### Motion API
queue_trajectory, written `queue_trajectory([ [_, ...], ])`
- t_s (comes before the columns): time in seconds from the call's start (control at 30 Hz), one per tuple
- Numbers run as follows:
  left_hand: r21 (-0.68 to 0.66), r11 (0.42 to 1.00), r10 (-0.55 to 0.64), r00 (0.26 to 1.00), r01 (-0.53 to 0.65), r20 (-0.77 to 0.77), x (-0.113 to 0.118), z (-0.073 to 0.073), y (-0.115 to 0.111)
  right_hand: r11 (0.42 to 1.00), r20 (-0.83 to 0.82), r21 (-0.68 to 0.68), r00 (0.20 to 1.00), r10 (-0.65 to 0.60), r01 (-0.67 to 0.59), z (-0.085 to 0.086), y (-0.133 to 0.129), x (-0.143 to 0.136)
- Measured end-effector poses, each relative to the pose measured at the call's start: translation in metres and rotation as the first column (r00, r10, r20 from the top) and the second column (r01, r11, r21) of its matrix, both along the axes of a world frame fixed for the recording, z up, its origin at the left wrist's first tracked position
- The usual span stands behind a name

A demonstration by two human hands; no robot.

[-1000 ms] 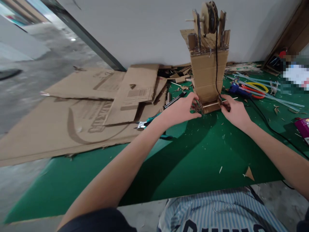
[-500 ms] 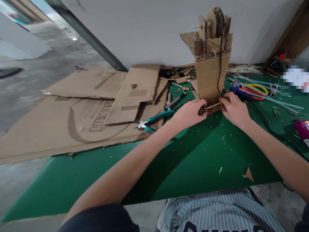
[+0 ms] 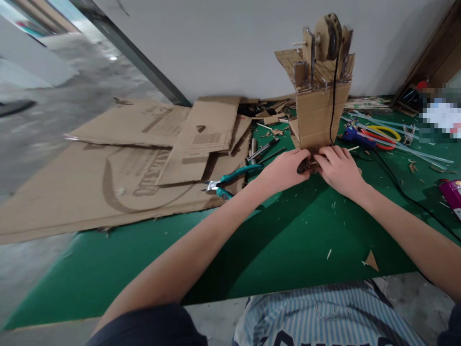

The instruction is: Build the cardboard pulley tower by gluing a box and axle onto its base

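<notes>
A cardboard tower (image 3: 319, 115) stands upright on the green table, with a cardboard wheel (image 3: 328, 37) mounted at its top. From the wheel a black cord (image 3: 334, 96) hangs down the tower's front. At the tower's foot my left hand (image 3: 286, 168) is closed on a small dark round piece (image 3: 304, 166). Right beside it, my right hand (image 3: 338, 168) has its fingers pressed together around a thin wooden stick (image 3: 353, 149), whose pale end sticks out to the right. The fingers hide most of the stick and the tower's base.
Flat cardboard sheets (image 3: 90, 182) cover the left side. Teal-handled pliers (image 3: 225, 182) and a cutter (image 3: 264, 148) lie left of my hands. A blue glue gun (image 3: 356, 137), clear glue sticks (image 3: 428, 154) and a purple object (image 3: 452, 194) are at the right.
My right hand has moved left along the stick, close to my left hand, and the stick's end now shows to its right. The tower has shifted slightly to the right.
</notes>
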State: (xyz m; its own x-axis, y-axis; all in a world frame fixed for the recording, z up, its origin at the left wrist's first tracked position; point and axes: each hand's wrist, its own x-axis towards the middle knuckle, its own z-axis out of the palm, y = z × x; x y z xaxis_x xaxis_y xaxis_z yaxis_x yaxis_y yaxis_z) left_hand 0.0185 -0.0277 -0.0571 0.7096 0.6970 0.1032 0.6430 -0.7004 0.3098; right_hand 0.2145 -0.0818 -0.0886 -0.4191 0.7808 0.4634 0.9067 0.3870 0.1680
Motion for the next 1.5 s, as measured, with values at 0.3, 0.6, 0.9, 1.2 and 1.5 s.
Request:
queue_trajectory([
  [0.3,0.009,1.000,0.012,1.000,-0.012,-0.008,-0.013,0.004,0.007,0.986,-0.092,-0.169,0.995,-0.025,0.009,0.025,-0.009,0.020],
  [0.6,0.002,1.000,0.023,0.999,-0.023,-0.049,-0.023,0.005,0.020,0.714,-0.094,-0.696,0.977,-0.189,0.071,0.059,-0.016,0.077],
  [0.9,-0.016,0.996,0.090,0.995,-0.091,-0.050,-0.034,0.004,0.025,0.763,-0.259,-0.643,0.957,-0.131,-0.069,0.040,-0.003,0.094],
  [1.2,0.003,0.992,0.125,0.984,-0.125,-0.128,-0.029,0.005,0.019,0.861,-0.894,-0.447,0.156,-0.420,-0.245,0.001,0.021,0.095],
  [1.5,0.011,0.996,0.089,0.987,-0.089,-0.134,-0.026,-0.002,0.018,0.791,-0.861,-0.475,0.020,-0.508,-0.386,-0.002,0.021,0.095],
])
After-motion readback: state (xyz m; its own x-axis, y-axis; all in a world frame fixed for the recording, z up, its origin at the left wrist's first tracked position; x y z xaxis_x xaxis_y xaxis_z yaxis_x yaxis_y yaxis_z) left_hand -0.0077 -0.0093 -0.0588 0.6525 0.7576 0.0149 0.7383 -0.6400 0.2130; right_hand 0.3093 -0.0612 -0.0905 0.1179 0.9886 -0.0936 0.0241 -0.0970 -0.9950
